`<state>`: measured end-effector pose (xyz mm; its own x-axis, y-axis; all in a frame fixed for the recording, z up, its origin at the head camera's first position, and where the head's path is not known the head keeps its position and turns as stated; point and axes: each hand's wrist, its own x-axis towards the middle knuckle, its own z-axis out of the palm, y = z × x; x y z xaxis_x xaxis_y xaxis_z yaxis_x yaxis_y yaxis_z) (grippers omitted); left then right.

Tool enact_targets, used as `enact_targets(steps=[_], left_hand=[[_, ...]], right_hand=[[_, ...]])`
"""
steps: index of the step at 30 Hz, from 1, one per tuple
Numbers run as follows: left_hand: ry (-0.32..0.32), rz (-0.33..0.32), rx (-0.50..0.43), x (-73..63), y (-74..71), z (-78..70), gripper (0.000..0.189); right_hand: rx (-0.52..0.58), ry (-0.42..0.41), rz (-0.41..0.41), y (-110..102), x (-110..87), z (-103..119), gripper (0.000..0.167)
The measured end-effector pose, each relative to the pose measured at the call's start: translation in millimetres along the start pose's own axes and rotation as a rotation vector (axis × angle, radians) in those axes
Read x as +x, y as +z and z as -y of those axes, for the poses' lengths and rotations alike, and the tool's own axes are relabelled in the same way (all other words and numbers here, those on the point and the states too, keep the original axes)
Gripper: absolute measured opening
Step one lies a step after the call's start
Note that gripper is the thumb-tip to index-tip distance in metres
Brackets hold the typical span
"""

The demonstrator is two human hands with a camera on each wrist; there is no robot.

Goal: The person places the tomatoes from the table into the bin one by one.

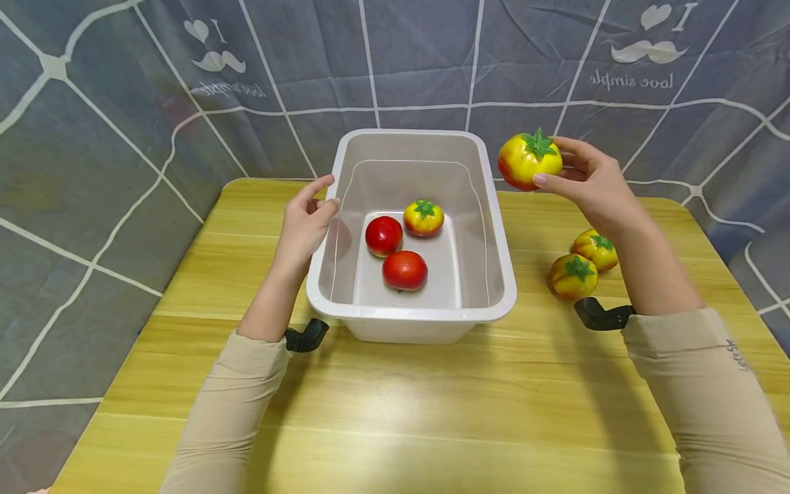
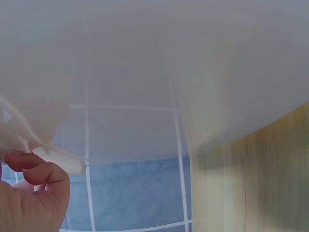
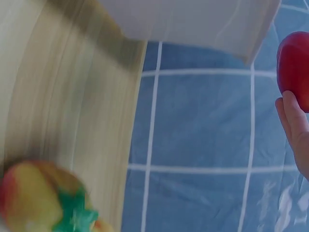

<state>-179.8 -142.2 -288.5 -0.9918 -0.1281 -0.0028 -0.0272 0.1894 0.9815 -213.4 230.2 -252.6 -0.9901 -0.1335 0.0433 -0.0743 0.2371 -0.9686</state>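
Note:
My right hand [image 1: 595, 175] holds a yellow-and-red tomato [image 1: 524, 161] with a green star-shaped leaf top, raised to the right of the basin's far corner. In the right wrist view, its red underside [image 3: 295, 70] shows above the fingertips. My left hand [image 1: 305, 223] grips the left rim of a pale grey plastic basin [image 1: 410, 314], its curled fingers at the edge in the left wrist view. Inside the basin lie a yellow-and-red tomato [image 1: 423, 218], a dark red round fruit [image 1: 384, 236] and a red tomato-like fruit [image 1: 404, 270].
Two more yellow-and-red tomatoes, a nearer one [image 1: 572, 276] and a farther one [image 1: 596, 250], sit together on the wooden table [image 1: 395, 412], beside my right forearm. A grey curtain [image 1: 420, 62] with white lines hangs behind the table and along its sides.

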Motion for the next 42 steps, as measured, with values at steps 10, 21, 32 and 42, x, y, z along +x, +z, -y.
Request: enact_targets(steps=[10,21,32,42], left_hand=[[0.003,-0.004,0.003,1.6,-0.4,2.1,0.045],[0.013,-0.013,-0.022,2.5,0.7,1.9,0.044],[0.017,-0.010,-0.034,2.0,-1.3,3.0,0.045],[0.021,-0.005,-0.043,1.4,0.4,3.9,0.045]], right_hand=[[-0.083,-0.038,0.098,38.5,9.3,8.2,0.062],[-0.172,-0.072,0.131,57.8,15.3,8.6,0.067],[-0.126,-0.088,0.144,57.4,14.6,1.4,0.061],[-0.092,-0.106,0.103,46.1,5.8,-1.6,0.056]])
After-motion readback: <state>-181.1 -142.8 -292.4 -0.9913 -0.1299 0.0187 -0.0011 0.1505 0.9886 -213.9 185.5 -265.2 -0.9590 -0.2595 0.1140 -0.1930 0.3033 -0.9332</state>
